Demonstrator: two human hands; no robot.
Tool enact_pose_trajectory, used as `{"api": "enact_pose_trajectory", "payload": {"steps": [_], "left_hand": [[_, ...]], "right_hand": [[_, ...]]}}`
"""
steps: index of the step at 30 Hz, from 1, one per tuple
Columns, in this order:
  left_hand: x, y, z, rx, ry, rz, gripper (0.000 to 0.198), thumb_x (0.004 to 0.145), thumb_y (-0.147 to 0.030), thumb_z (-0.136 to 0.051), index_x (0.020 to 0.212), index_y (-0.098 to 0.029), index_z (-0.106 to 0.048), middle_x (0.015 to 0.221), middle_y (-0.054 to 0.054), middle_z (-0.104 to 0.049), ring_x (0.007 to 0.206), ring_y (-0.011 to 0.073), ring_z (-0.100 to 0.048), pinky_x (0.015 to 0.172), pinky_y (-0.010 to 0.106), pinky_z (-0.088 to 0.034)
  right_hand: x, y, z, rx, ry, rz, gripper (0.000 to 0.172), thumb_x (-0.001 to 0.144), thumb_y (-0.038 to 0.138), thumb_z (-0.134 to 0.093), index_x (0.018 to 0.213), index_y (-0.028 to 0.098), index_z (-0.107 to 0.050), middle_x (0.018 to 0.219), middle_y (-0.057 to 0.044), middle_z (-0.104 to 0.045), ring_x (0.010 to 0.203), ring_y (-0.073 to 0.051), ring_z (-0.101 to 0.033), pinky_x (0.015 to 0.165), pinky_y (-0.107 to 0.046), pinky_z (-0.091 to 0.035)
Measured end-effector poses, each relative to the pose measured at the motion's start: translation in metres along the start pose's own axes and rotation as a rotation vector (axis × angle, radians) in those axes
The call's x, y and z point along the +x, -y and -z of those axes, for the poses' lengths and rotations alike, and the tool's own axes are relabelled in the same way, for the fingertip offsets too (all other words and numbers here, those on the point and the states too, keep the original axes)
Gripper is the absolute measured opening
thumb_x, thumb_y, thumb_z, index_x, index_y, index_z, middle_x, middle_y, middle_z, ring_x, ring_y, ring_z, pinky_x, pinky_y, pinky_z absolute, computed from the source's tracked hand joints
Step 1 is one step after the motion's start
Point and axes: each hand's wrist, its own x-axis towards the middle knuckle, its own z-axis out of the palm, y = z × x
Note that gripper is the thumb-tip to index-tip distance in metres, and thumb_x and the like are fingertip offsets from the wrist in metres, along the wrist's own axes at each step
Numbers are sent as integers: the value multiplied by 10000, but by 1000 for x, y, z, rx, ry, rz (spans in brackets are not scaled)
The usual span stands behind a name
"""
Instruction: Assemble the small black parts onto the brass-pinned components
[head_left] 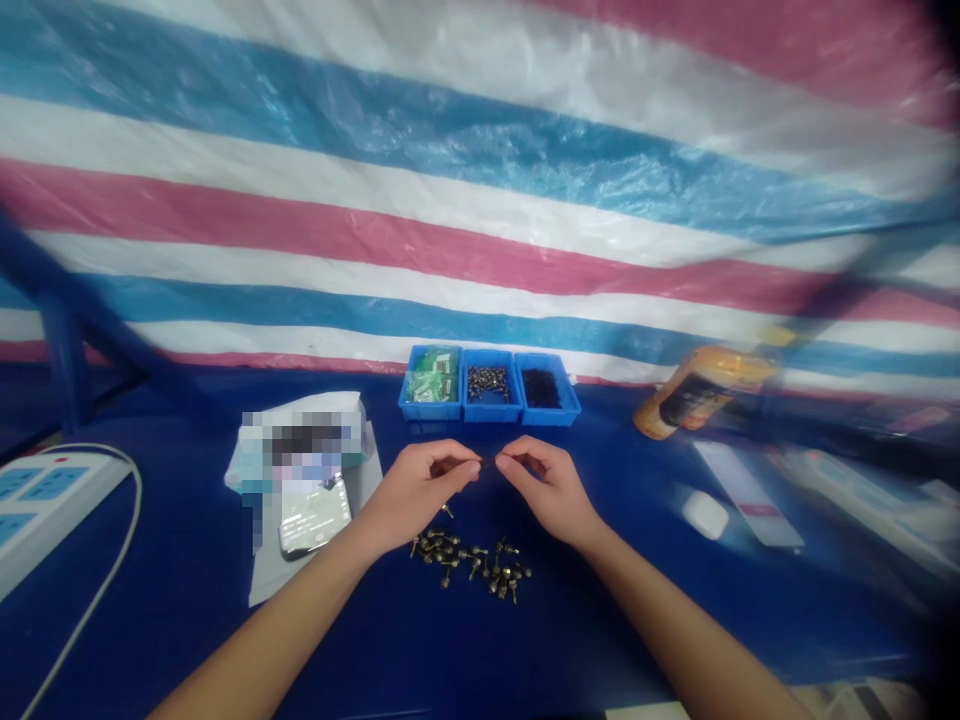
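Observation:
My left hand (430,492) and my right hand (549,487) meet above the blue table, thumb and forefinger pinched on each. A tiny dark piece (487,462) shows between the two sets of fingertips, too small to name. Below them lies a loose pile of small brass-coloured metal fittings (501,578) with thin stems. Just beyond the hands stand three blue bins: the left bin (431,411) holds green packets, the middle bin (492,412) similar metal parts, and the right bin (553,416) small black pieces.
To the left are a phone (316,515) on white paper, a partly blurred-out package (247,455) and a power strip (56,510) with a white cable. A bottle (690,392) lies tilted at the right, near a white case (706,513). Striped sheeting (480,240) hangs behind.

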Motion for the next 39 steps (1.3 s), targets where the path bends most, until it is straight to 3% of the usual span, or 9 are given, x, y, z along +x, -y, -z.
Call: {"api": "enact_pose_trajectory", "payload": {"steps": [6,9,11,13,17,19,33,36,39], "left_hand": [[1,0,0,44,-40,-6,221,893,-410,-598,905,-228,-723,843,-6,-718,732,148,-615,643,244,-454],[1,-1,0,50,-45,-5,226,894,-418,-593,901,-230,-719,829,-9,-716,714,144,-609,630,242,-446],[1,0,0,62,-49,-15,246,901,-430,-580,886,-225,-716,818,-7,-713,704,142,-601,625,244,-438],[2,2,0,74,-48,-29,266,908,-439,-567,875,-220,-714,818,-3,-711,705,143,-595,628,248,-432],[2,6,-1,78,-34,-46,253,895,-432,-583,912,-223,-724,821,-2,-714,722,151,-602,649,254,-437],[2,6,-2,72,-19,-49,253,884,-434,-594,928,-223,-727,835,0,-717,734,158,-608,653,258,-444],[-1,2,-5,75,67,-35,290,907,-460,-565,895,-210,-713,800,-2,-685,693,144,-562,628,251,-410],[0,4,-5,6,64,-25,373,964,-492,-453,986,-212,-699,869,15,-694,720,145,-576,650,257,-427],[1,5,-4,-32,43,-23,440,984,-517,-387,1017,-199,-689,870,32,-690,707,144,-573,646,263,-428]], "right_hand": [[8,-4,7,175,-170,-128,339,891,423,-629,663,181,-564,600,28,-544,566,-108,-509,586,-248,-414],[11,-7,12,334,-344,-194,253,855,437,-673,975,225,-603,700,46,-594,538,-96,-521,576,-250,-433],[12,-7,15,362,-413,-244,481,817,426,-720,1225,285,-507,774,53,-624,525,-91,-525,562,-247,-436],[11,-5,17,298,-357,-257,495,815,425,-720,1237,266,-516,747,50,-620,516,-86,-505,536,-235,-413],[4,3,10,203,35,-232,294,868,444,-648,1020,193,-643,753,8,-624,587,-103,-528,560,-243,-435],[0,6,5,186,156,-203,265,880,435,-632,974,188,-659,784,-3,-630,638,-113,-549,595,-251,-466],[-1,5,-1,144,214,-179,335,917,431,-582,694,181,-578,637,23,-561,598,-110,-515,588,-239,-420],[3,2,2,255,99,-193,359,901,428,-602,649,178,-546,573,34,-527,550,-102,-492,572,-239,-408],[9,-5,8,419,-243,-220,269,852,467,-653,894,212,-577,617,62,-552,498,-95,-489,523,-231,-400]]}}
